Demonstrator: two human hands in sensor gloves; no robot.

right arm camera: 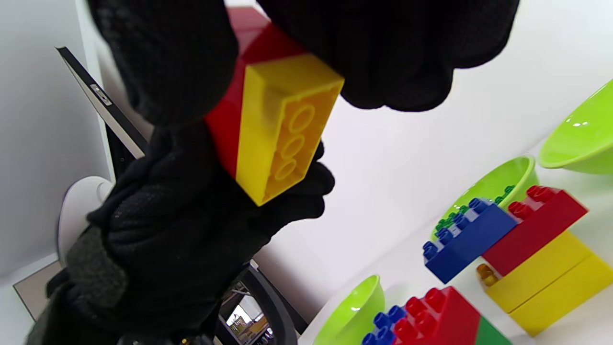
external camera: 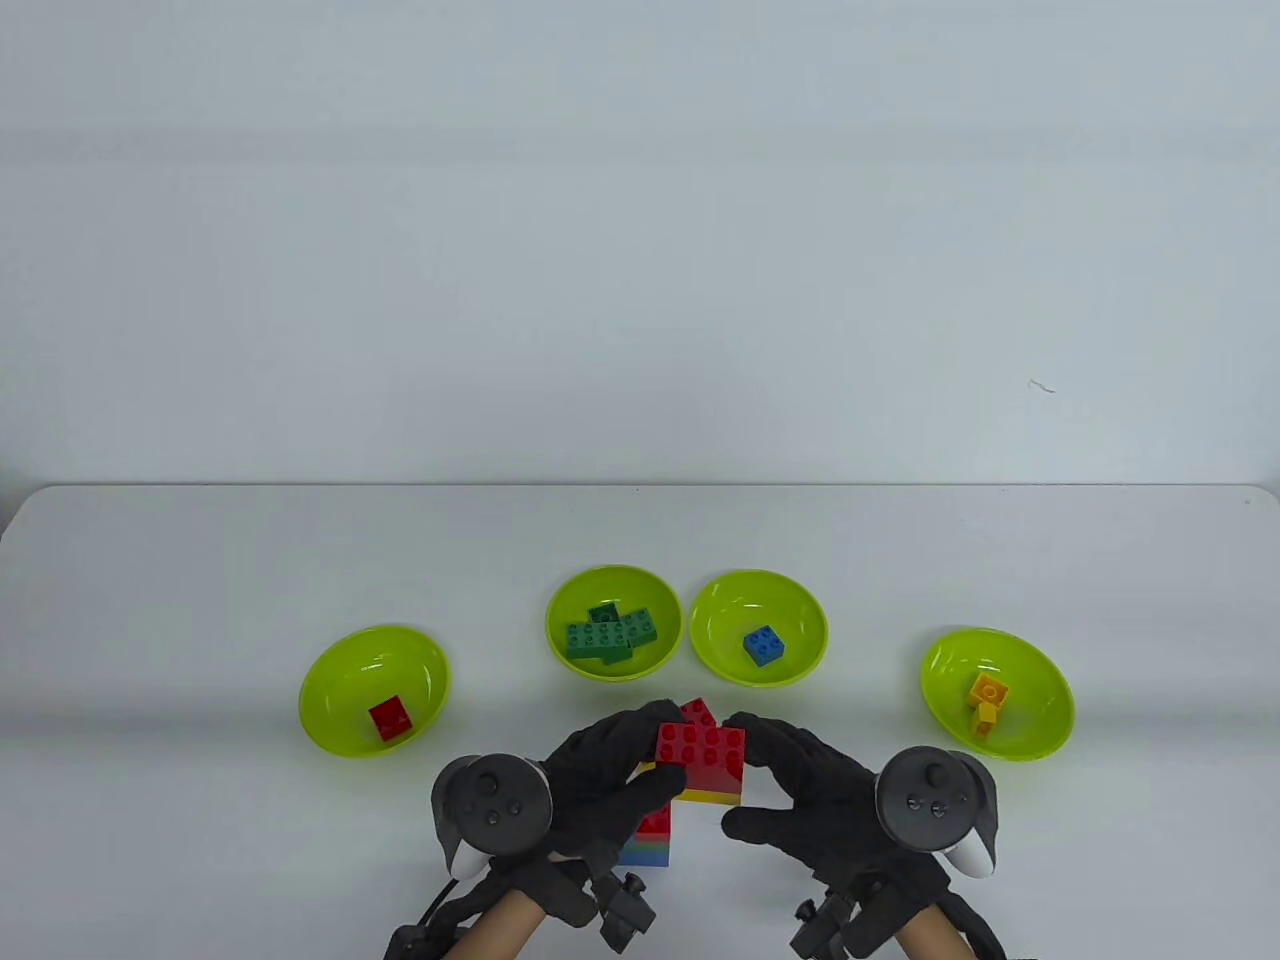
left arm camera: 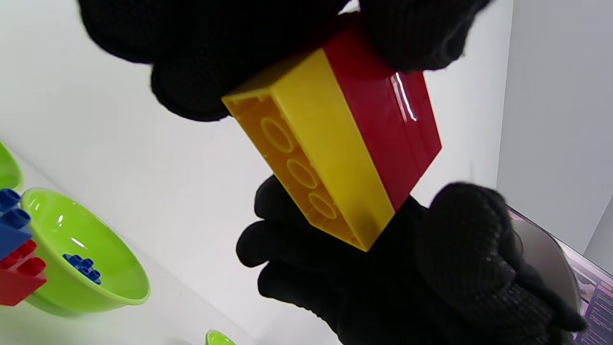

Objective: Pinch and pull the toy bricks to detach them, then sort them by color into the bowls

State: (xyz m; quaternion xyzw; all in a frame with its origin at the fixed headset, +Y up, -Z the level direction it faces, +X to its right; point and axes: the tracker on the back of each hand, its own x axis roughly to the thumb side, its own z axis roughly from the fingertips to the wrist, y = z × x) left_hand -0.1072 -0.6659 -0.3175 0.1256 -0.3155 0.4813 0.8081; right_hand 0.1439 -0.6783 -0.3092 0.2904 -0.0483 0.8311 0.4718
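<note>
Both gloved hands hold a red brick (external camera: 702, 745) joined on top of a yellow brick (external camera: 712, 796) above the table's front edge. My left hand (external camera: 640, 760) grips the pair's left end. My right hand (external camera: 748, 775) pinches its right end between fingers and thumb. In the left wrist view the yellow brick (left arm camera: 330, 158) shows its hollow underside, with the red brick (left arm camera: 383, 124) behind it. The right wrist view shows the same yellow underside (right arm camera: 282, 129). A multicoloured stack (external camera: 652, 845) lies on the table, partly hidden under my left hand.
Four green bowls stand in an arc: a left one (external camera: 330, 680) with a red brick, one (external camera: 560, 610) with green bricks, one (external camera: 800, 620) with a blue brick, and a right one (external camera: 1040, 700) with yellow bricks. Joined bricks (right arm camera: 527, 249) lie near the bowls.
</note>
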